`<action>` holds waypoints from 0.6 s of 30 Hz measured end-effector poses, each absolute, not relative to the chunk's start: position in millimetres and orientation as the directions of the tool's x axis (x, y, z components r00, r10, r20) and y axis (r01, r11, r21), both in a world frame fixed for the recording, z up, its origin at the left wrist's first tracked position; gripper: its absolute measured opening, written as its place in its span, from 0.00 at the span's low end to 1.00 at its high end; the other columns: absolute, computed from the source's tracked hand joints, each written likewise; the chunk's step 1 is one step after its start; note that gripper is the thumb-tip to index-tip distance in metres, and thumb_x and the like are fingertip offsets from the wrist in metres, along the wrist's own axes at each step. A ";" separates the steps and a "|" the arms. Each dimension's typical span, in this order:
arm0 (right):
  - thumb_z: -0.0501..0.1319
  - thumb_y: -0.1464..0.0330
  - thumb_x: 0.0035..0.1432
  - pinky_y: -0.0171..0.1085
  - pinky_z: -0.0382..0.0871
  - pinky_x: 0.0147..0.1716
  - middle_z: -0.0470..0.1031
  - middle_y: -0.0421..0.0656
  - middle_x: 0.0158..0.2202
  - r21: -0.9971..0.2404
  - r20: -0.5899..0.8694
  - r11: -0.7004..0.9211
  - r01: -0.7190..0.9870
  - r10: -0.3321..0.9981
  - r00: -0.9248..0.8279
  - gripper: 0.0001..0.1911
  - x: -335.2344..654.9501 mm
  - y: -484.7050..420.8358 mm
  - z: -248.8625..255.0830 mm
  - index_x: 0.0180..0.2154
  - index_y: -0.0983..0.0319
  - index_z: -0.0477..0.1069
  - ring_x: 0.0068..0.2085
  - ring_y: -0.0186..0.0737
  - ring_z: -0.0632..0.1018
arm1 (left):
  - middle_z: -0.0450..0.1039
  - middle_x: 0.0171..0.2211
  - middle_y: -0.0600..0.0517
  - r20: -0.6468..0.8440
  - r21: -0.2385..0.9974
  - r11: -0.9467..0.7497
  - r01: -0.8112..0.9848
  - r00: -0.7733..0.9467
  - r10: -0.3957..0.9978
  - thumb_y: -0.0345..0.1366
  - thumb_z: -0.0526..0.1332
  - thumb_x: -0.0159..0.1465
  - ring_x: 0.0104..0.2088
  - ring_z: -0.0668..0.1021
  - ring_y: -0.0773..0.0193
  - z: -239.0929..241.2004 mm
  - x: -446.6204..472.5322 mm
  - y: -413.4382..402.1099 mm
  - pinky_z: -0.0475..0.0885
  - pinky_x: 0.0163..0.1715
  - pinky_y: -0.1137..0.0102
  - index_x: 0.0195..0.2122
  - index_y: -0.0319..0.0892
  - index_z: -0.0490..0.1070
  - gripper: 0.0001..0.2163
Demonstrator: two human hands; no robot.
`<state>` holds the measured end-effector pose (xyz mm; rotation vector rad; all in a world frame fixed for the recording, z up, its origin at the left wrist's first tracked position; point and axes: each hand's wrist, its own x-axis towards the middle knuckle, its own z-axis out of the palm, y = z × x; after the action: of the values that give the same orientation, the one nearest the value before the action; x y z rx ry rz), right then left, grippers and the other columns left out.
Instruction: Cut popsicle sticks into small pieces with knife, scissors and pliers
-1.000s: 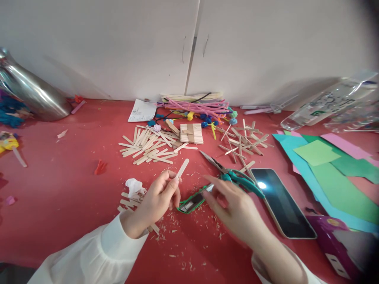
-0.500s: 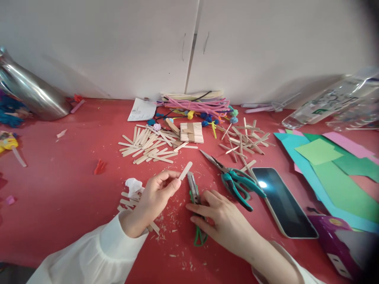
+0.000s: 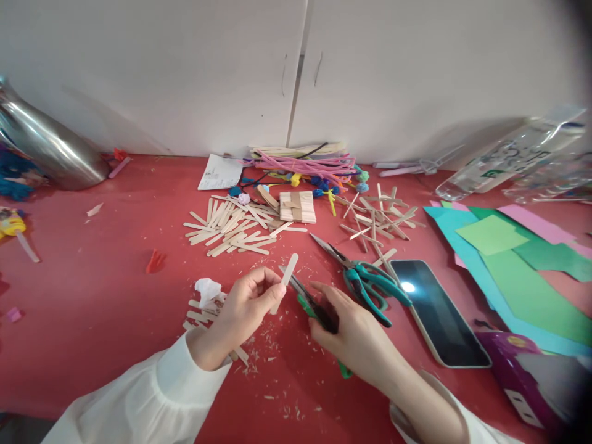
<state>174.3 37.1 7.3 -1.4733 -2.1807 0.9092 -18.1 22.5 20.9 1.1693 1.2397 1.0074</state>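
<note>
Between thumb and fingers, my left hand (image 3: 252, 302) pinches a wooden craft stick (image 3: 290, 269), its rounded end pointing up and away. My right hand (image 3: 346, 324) is closed around a green utility knife (image 3: 306, 302). The knife's blade points up and left, and its tip appears just behind the stick; whether they touch I cannot tell. Beneath my left wrist lie more sticks (image 3: 197, 316) and a crumpled white tissue (image 3: 209, 290). Pale wood shavings (image 3: 272, 345) are scattered on the red table around my hands.
Teal-handled pliers (image 3: 372, 285) and a phone (image 3: 439, 311) lie to the right, beside coloured paper (image 3: 499, 237). Loose sticks (image 3: 231, 228), a bundle of sticks (image 3: 297, 207) and pink pipe cleaners (image 3: 309, 163) spread along the back. A steel flask (image 3: 55, 145) stands at far left.
My right hand has picked the utility knife up off the table and tilted it, bringing its blade left toward the stick. My left hand stays nearly still with the stick.
</note>
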 end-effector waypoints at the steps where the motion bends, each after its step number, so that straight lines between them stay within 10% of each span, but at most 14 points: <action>1: 0.55 0.67 0.50 0.41 0.70 0.33 0.74 0.44 0.34 -0.777 -0.106 0.148 0.612 0.927 -0.359 0.19 173.8 38.2 11.8 0.47 0.62 0.66 0.34 0.44 0.76 | 0.58 0.21 0.59 -0.164 0.986 0.158 0.057 0.107 0.981 0.44 0.58 0.62 0.21 0.61 0.71 21.7 -18.0 22.3 0.58 0.22 0.74 0.27 0.42 0.62 0.12; 4: 0.58 0.62 0.48 0.37 0.68 0.29 0.71 0.40 0.26 -0.954 -0.262 -0.201 0.223 0.921 -0.289 0.13 173.5 41.8 22.9 0.36 0.61 0.67 0.28 0.38 0.73 | 0.60 0.20 0.58 -0.207 0.977 0.194 0.084 0.190 0.960 0.44 0.56 0.63 0.20 0.61 0.71 23.2 -17.8 21.4 0.57 0.21 0.74 0.26 0.42 0.61 0.13; 8: 0.63 0.61 0.44 0.30 0.57 0.16 0.62 0.31 0.17 -0.900 -0.370 -0.417 -0.125 0.885 -0.284 0.15 174.5 42.9 23.6 0.33 0.59 0.63 0.17 0.29 0.62 | 0.61 0.18 0.58 -0.274 0.962 0.258 0.093 0.311 0.910 0.45 0.56 0.62 0.20 0.63 0.70 22.3 -16.1 20.0 0.58 0.22 0.74 0.25 0.42 0.62 0.14; 18: 0.63 0.63 0.47 0.29 0.55 0.13 0.61 0.30 0.13 -0.926 -0.362 -0.378 -0.003 0.889 -0.280 0.11 170.6 44.9 13.2 0.29 0.60 0.62 0.14 0.27 0.60 | 0.61 0.20 0.58 -0.311 0.947 0.250 0.200 0.393 0.865 0.40 0.53 0.63 0.20 0.65 0.70 21.5 -12.0 20.4 0.60 0.22 0.74 0.28 0.42 0.66 0.10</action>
<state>170.6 44.9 13.2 -1.2973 -1.1623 1.7333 -12.0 20.4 21.5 1.2654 1.1074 0.6093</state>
